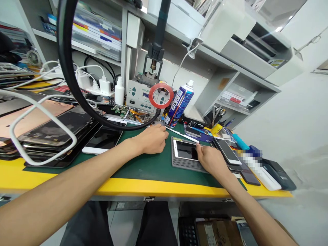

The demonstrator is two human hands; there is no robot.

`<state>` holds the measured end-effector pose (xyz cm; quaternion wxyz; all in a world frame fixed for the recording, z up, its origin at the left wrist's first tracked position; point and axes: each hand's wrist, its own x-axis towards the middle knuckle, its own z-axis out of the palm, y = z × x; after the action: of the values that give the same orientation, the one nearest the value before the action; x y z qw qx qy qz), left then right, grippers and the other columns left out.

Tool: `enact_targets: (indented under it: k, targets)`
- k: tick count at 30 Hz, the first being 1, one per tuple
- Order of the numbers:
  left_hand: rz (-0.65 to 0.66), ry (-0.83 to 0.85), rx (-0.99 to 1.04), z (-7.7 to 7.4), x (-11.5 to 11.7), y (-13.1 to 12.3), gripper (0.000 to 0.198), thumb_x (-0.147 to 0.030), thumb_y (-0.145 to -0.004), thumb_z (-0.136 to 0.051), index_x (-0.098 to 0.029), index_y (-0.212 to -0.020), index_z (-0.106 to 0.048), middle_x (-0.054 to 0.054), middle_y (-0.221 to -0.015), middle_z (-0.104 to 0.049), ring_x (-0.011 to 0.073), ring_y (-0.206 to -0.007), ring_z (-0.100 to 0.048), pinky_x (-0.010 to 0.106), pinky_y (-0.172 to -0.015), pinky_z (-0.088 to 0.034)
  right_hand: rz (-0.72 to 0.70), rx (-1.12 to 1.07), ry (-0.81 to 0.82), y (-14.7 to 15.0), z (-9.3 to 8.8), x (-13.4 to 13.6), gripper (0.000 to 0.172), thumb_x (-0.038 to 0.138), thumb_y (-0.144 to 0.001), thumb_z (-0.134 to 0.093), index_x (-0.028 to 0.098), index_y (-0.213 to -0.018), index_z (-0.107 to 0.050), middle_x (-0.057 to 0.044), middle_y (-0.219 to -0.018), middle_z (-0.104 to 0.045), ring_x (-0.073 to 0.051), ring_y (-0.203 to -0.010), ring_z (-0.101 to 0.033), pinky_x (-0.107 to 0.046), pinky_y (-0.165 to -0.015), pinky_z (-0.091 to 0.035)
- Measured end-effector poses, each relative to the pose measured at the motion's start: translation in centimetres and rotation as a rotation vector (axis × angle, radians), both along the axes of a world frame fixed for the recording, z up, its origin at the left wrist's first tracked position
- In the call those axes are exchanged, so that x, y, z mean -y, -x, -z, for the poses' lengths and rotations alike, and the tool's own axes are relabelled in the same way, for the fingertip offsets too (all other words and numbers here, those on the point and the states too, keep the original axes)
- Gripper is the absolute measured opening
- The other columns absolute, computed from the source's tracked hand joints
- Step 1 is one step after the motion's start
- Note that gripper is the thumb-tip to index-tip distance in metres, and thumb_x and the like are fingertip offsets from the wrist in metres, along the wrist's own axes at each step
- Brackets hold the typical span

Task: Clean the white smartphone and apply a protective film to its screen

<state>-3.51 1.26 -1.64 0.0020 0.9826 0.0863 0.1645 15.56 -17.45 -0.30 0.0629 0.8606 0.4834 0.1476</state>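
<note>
My right hand (211, 159) is closed over the right end of a white-framed phone (186, 150) with a dark screen. That end of the phone is hidden by my fingers. The phone lies on a grey perforated pad (183, 164). A thin white cable-like strip (181, 134) runs from near my left hand to the tip of my right thumb; whether the thumb touches it, I cannot tell. My left hand (155, 139) rests on the green mat (146, 167) with fingers curled, beside a tray of small parts (142, 116). What its fingers hold, if anything, is hidden.
A black ring-shaped arm (65, 61) arches over the left side. Stacked phone parts (58, 126) and a white phone (102, 138) lie left. Behind stand a control unit (139, 92), red tape roll (161, 95) and blue spray can (179, 104). More phones (227, 150) lie right.
</note>
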Motion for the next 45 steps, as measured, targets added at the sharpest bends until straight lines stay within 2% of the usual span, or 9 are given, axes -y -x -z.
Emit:
enact_targets:
  k: [10, 16, 28, 39, 45]
  targets:
    - [0.007, 0.014, 0.02, 0.3, -0.3, -0.3, 0.026, -0.022, -0.089, -0.044, -0.015, -0.095, -0.068, 0.012, -0.094, -0.062, 0.0284, -0.094, -0.057, 0.042, -0.085, -0.048, 0.019, 0.033, 0.006, -0.5, 0.6, -0.6, 0.065, 0.042, -0.104, -0.025, 0.012, -0.069, -0.07, -0.017, -0.069, -0.071, -0.025, -0.065, -0.068, -0.03, -0.055, -0.029]
    - [0.007, 0.01, 0.013, 0.2, -0.3, -0.3, 0.026, -0.022, -0.09, -0.044, -0.015, -0.096, -0.068, 0.012, -0.094, -0.062, 0.0272, -0.097, -0.058, 0.04, -0.092, -0.047, 0.015, 0.026, -0.003, -0.4, 0.5, -1.0, 0.066, 0.042, -0.103, -0.024, 0.011, -0.07, -0.072, -0.018, -0.069, -0.071, -0.024, -0.065, -0.067, -0.03, -0.057, -0.032]
    - [0.003, 0.029, 0.01, -0.2, 0.0, -0.3, 0.024, -0.021, -0.088, -0.047, -0.015, -0.096, -0.069, 0.012, -0.093, -0.063, 0.027, -0.095, -0.058, 0.039, -0.093, -0.046, 0.017, 0.011, -0.008, -0.4, 0.4, -1.6, 0.064, 0.041, -0.103, -0.026, 0.01, -0.073, -0.073, -0.02, -0.075, -0.073, -0.025, -0.071, -0.07, -0.029, -0.062, -0.04]
    - [0.0, -0.004, 0.013, 0.1, -0.1, -0.3, 0.025, -0.022, -0.089, -0.045, -0.014, -0.097, -0.068, 0.013, -0.095, -0.062, 0.0285, -0.095, -0.057, 0.04, -0.086, -0.047, 0.019, 0.009, 0.007, -0.3, 0.4, -2.3, 0.064, 0.042, -0.103, -0.027, 0.01, -0.073, -0.073, -0.02, -0.075, -0.073, -0.027, -0.071, -0.07, -0.029, -0.063, -0.039]
    - [-0.01, -0.012, -0.005, -0.3, 0.3, -0.2, 0.023, -0.021, -0.087, -0.047, -0.013, -0.092, -0.068, 0.014, -0.095, -0.063, 0.0291, -0.094, -0.058, 0.04, -0.084, -0.047, 0.009, 0.022, 0.013, 0.0, 0.4, -2.9, 0.064, 0.042, -0.103, -0.027, 0.01, -0.071, -0.073, -0.02, -0.074, -0.073, -0.027, -0.071, -0.071, -0.029, -0.064, -0.04]
